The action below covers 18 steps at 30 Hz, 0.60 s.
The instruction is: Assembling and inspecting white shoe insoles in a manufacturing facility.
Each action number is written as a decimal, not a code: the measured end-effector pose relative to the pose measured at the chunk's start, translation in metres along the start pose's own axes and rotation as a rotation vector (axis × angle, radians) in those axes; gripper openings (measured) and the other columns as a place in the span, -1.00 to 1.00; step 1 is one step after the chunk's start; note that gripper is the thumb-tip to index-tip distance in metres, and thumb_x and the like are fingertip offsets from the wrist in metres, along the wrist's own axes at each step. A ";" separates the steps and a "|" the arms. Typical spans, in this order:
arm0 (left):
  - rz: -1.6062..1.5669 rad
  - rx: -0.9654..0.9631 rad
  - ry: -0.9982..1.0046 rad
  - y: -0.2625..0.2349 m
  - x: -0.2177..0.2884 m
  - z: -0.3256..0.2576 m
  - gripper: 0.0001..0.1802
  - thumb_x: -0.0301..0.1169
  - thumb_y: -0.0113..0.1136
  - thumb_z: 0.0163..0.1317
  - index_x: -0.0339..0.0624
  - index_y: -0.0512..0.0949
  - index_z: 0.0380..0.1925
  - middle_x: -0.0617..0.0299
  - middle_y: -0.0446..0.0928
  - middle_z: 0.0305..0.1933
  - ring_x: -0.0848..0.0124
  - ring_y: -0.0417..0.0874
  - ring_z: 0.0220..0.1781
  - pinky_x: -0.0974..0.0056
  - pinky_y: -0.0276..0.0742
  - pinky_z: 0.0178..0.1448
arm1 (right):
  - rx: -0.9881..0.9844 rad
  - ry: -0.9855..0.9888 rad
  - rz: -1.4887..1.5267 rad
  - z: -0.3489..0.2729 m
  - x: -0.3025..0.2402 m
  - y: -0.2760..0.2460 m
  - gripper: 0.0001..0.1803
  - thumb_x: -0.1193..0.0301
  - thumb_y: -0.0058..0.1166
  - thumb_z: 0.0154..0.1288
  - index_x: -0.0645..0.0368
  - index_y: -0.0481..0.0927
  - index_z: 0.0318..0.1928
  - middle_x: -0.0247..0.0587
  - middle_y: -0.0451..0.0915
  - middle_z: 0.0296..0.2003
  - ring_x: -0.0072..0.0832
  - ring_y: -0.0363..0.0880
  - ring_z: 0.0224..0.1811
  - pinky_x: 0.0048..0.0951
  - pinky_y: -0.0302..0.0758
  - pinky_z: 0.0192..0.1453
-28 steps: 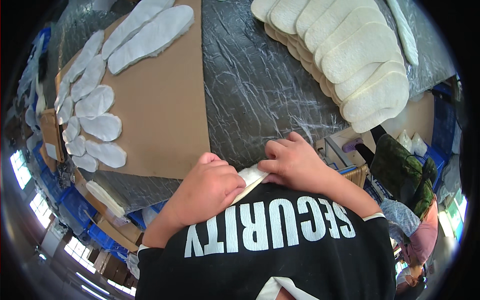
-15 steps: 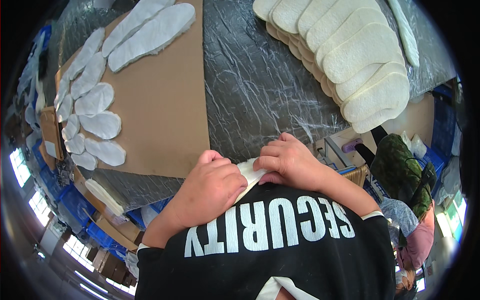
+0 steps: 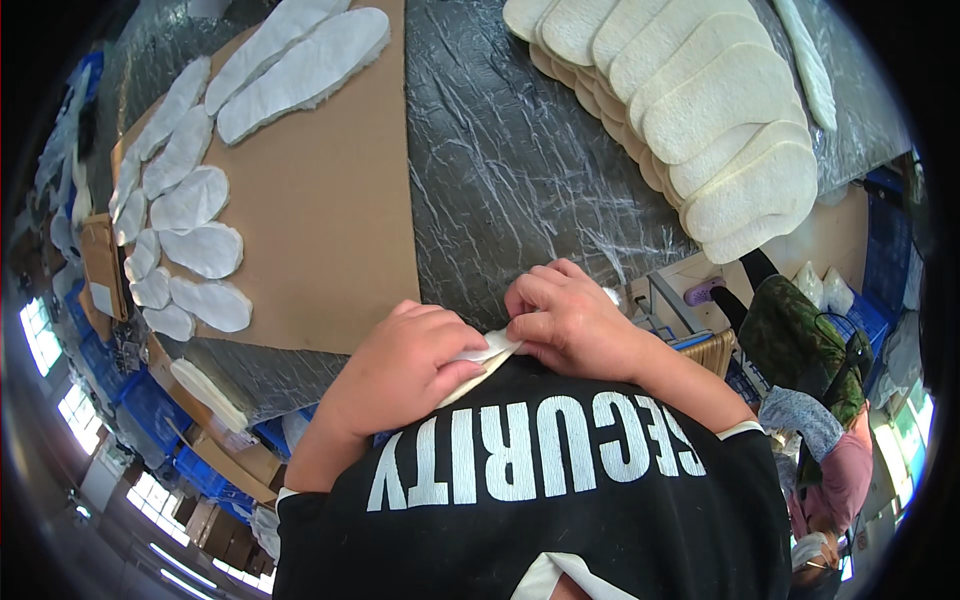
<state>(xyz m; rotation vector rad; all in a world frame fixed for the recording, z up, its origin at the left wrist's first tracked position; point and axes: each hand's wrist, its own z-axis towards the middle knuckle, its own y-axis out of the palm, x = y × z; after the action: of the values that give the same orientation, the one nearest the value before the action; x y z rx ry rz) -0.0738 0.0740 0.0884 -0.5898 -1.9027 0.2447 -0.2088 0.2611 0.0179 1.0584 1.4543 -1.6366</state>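
Close against my black shirt, at the table's near edge, both hands hold a white fleecy insole [image 3: 490, 348] with a cream layer along its lower side. My left hand [image 3: 408, 358] is closed on its left part, thumb and fingertips pinching the layers. Fingers of my right hand [image 3: 572, 318] are bent and pinch the other part just beside it. Most of the insole is hidden by the hands. A small white tip shows past the right hand.
White fleecy insoles [image 3: 300, 75] lie on a brown cardboard sheet [image 3: 320, 220] at left. Overlapping cream insoles [image 3: 718, 100] fan across the plastic-covered table [image 3: 500, 150] at right, beside a long white strip [image 3: 806, 65]. Another person [image 3: 838, 480] is at the right, near a wicker basket [image 3: 712, 352].
My left hand has turned and shifted slightly left, its thumb now showing on the insole. The right hand has moved a little left. The person at right has shifted slightly.
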 end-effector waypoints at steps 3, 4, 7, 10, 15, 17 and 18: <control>-0.001 0.036 -0.070 -0.004 -0.006 -0.005 -0.82 -0.40 0.30 0.07 -0.23 0.62 -0.32 0.13 0.59 -0.33 0.15 0.57 -0.23 0.16 0.42 -0.02 | -0.029 0.020 0.016 -0.001 0.000 0.000 -0.86 0.44 0.27 -0.03 0.06 0.59 -0.40 -0.38 0.49 -0.32 -0.37 0.54 -0.24 -0.31 0.34 -0.13; 0.032 0.047 -0.067 -0.006 -0.009 -0.007 -0.81 -0.39 0.30 0.08 -0.23 0.62 -0.31 0.12 0.59 -0.32 0.14 0.57 -0.22 0.16 0.43 -0.04 | -0.030 0.018 0.017 -0.002 0.000 0.001 -0.86 0.44 0.27 -0.03 0.06 0.59 -0.40 -0.38 0.49 -0.32 -0.37 0.54 -0.24 -0.31 0.34 -0.13; 0.043 -0.007 -0.055 -0.011 -0.014 -0.009 -0.84 -0.42 0.30 0.07 -0.24 0.62 -0.35 0.12 0.59 -0.34 0.15 0.58 -0.23 0.17 0.42 -0.07 | -0.051 0.008 -0.012 -0.003 0.002 0.002 -0.85 0.43 0.27 -0.03 0.06 0.58 -0.38 -0.35 0.55 -0.34 -0.35 0.57 -0.27 -0.31 0.36 -0.15; 0.036 0.016 -0.048 -0.010 -0.016 -0.010 -0.85 -0.40 0.28 0.09 -0.24 0.62 -0.37 0.14 0.58 -0.37 0.16 0.58 -0.25 0.17 0.40 -0.10 | -0.094 0.068 -0.039 0.000 0.000 0.001 -0.81 0.40 0.26 -0.02 0.05 0.58 -0.33 -0.32 0.59 -0.39 -0.33 0.59 -0.31 -0.30 0.38 -0.14; -0.013 0.043 -0.040 -0.012 -0.018 -0.011 -0.85 -0.38 0.26 0.11 -0.23 0.63 -0.39 0.16 0.58 -0.38 0.18 0.58 -0.26 0.17 0.39 -0.10 | -0.095 0.081 -0.047 0.003 -0.001 0.001 -0.78 0.33 0.27 0.07 0.01 0.58 -0.25 -0.36 0.61 -0.44 -0.37 0.61 -0.31 -0.27 0.36 -0.10; -0.025 0.040 -0.029 -0.013 -0.017 -0.013 -0.89 -0.47 0.27 0.08 -0.26 0.60 -0.40 0.16 0.58 -0.38 0.17 0.57 -0.27 0.17 0.38 -0.10 | -0.088 0.071 -0.033 0.005 -0.003 0.000 -0.79 0.30 0.27 0.09 0.00 0.58 -0.24 -0.38 0.61 -0.45 -0.38 0.61 -0.33 -0.27 0.35 -0.10; -0.025 0.041 -0.029 -0.014 -0.017 -0.013 -0.89 -0.47 0.27 0.08 -0.26 0.60 -0.40 0.16 0.58 -0.38 0.17 0.57 -0.27 0.17 0.38 -0.10 | -0.081 0.061 -0.018 0.006 -0.004 0.001 -0.79 0.27 0.27 0.12 -0.01 0.58 -0.24 -0.41 0.60 -0.47 -0.40 0.60 -0.34 -0.26 0.34 -0.09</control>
<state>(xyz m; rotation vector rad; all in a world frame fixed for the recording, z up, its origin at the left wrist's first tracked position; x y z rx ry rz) -0.0611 0.0526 0.0858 -0.5376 -1.9277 0.2766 -0.2072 0.2550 0.0216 1.0609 1.5603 -1.5566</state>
